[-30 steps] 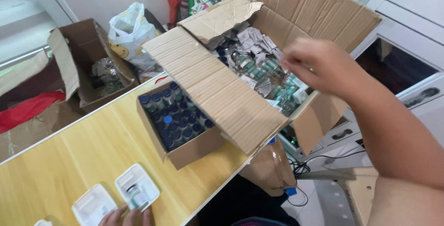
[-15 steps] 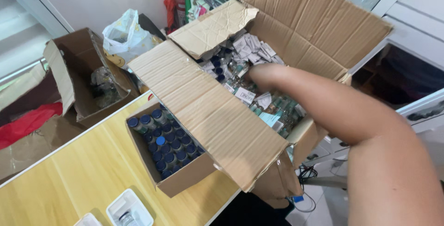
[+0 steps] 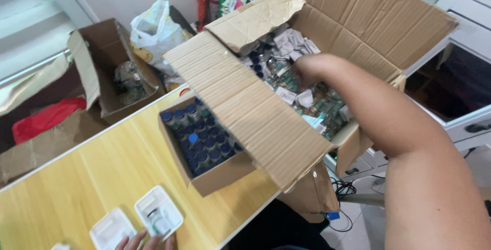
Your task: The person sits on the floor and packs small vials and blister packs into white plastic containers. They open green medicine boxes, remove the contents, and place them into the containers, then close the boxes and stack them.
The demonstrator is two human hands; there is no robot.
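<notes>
The large brown cardboard carton (image 3: 358, 19) with its flaps open stands past the edge of the yellow wooden counter (image 3: 92, 178), and the right hand (image 3: 307, 68) is reaching deep inside it. Around this hand lie the loose small glass vials with folded white paper leaflets (image 3: 302, 96). I cannot tell if its grip is open or closed, because the fingers are hidden among the vials. To the near left of the hand is the smaller cardboard box of blue-capped vials (image 3: 202, 142). The left hand (image 3: 143, 242) rests at the bottom edge, fingertips touching the small white plastic tray (image 3: 158, 218) with one vial; whether its grip pinches the tray is not clear. I think it is best to pick one vial only, by its body, and lift slowly, so the leaflets do not come along.
</notes>
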